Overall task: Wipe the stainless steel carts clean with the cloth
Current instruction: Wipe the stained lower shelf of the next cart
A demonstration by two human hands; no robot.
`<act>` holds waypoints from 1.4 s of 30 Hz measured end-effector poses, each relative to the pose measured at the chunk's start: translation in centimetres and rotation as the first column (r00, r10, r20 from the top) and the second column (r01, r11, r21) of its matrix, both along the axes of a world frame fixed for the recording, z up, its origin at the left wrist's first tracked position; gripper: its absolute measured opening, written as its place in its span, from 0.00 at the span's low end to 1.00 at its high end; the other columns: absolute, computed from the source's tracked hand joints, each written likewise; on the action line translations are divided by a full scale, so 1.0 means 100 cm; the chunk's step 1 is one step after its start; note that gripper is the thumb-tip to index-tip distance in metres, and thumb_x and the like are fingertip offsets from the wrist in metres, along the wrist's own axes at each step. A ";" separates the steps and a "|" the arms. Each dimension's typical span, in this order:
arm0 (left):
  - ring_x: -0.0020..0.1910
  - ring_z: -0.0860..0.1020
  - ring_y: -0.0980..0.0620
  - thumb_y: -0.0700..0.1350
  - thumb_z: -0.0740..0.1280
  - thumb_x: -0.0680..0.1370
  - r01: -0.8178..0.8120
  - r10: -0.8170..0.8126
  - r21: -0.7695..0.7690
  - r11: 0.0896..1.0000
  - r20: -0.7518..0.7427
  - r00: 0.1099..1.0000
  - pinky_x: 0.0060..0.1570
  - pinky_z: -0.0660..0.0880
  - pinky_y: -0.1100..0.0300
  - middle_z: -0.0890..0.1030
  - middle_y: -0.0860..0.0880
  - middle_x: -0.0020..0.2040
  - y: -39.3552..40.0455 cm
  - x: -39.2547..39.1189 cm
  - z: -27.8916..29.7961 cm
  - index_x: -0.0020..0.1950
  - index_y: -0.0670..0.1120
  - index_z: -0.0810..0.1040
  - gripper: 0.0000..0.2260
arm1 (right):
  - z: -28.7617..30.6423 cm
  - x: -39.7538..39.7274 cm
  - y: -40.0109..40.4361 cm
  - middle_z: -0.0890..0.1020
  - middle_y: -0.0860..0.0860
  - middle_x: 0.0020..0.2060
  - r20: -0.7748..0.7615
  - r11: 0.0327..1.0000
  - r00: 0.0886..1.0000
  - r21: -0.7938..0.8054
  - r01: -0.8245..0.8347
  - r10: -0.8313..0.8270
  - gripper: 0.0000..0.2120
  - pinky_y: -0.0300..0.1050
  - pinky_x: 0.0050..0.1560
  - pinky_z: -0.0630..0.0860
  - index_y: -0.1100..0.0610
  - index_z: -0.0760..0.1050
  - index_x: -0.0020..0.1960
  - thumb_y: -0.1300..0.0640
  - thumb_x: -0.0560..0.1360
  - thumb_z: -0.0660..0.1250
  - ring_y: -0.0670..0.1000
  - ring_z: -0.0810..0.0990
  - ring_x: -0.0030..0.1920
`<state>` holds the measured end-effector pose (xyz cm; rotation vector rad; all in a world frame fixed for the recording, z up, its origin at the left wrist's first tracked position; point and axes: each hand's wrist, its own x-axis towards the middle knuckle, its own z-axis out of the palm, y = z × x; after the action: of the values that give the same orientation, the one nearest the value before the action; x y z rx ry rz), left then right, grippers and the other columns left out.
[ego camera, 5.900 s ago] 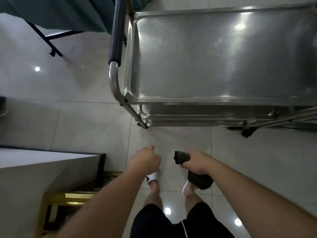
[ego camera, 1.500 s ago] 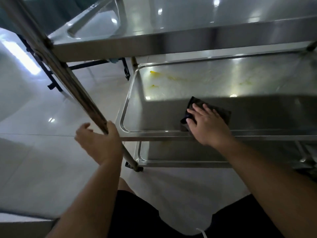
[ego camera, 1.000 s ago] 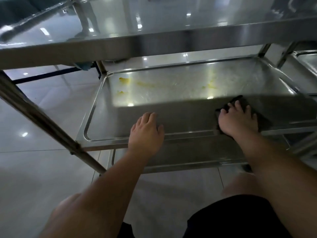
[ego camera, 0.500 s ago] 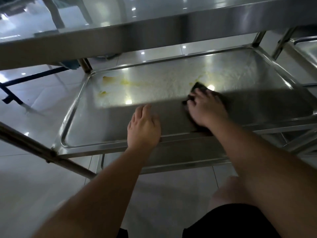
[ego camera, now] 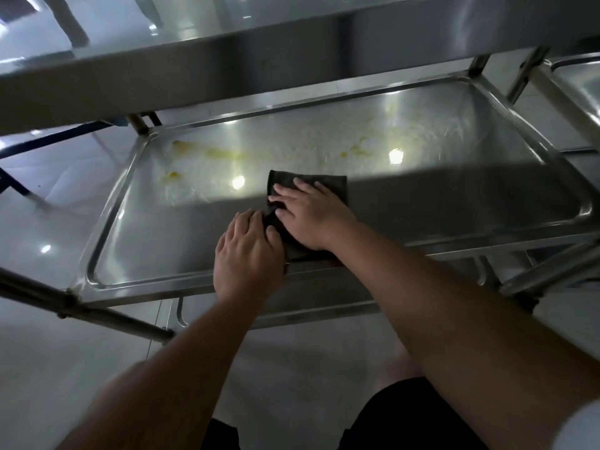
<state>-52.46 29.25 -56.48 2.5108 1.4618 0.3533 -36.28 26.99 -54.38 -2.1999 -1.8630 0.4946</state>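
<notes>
Now the right hand's fingers (ego camera: 293, 186) lie spread flat, pressing the dark cloth (ego camera: 328, 183) onto the cart's middle shelf (ego camera: 422, 193); the left hand (ego camera: 246, 251) touches the cloth's near-left edge, apparently steadying it, yellow stains (ego camera: 220, 153) farther left.

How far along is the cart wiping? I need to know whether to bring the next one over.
Early on. Nothing looks finished: the top shelf is too blurred to judge. In hand: the right hand presses the dark cloth flat on the middle shelf, the left hand touching its edge. Left: yellow smears across the far half, and the bottom shelf.
</notes>
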 end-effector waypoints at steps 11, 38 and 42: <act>0.80 0.65 0.46 0.59 0.50 0.83 0.013 -0.013 -0.001 1.000 -0.020 1.000 0.80 0.63 0.44 0.69 0.47 0.79 0.001 -0.003 0.001 0.80 0.49 0.67 0.29 | 0.008 0.247 -0.136 0.57 0.50 0.84 0.199 0.791 0.776 -0.011 0.612 -0.598 0.31 0.63 0.81 0.54 0.55 0.64 0.81 0.41 0.85 0.44 0.59 0.54 0.83; 0.73 0.71 0.44 0.59 0.54 0.81 0.029 -0.028 0.023 0.999 -0.007 1.000 0.74 0.67 0.42 0.74 0.48 0.72 0.000 -0.001 0.003 0.74 0.50 0.70 0.25 | 0.011 0.247 -0.198 0.55 0.50 0.85 0.234 0.637 0.623 -0.016 0.770 -0.747 0.33 0.64 0.81 0.52 0.51 0.59 0.84 0.35 0.84 0.46 0.59 0.53 0.83; 0.75 0.70 0.43 0.59 0.54 0.81 0.029 -0.029 0.019 0.999 -0.004 1.000 0.75 0.67 0.40 0.73 0.47 0.74 0.000 -0.001 0.004 0.74 0.50 0.69 0.25 | 0.006 0.216 -0.197 0.51 0.52 0.85 0.231 0.417 0.415 -0.040 0.908 -0.880 0.34 0.64 0.81 0.50 0.53 0.54 0.85 0.38 0.84 0.44 0.62 0.50 0.83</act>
<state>-52.55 29.27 -56.11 2.5462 1.4285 0.3601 -14.67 7.28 -53.83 -2.9787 -0.3834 0.2061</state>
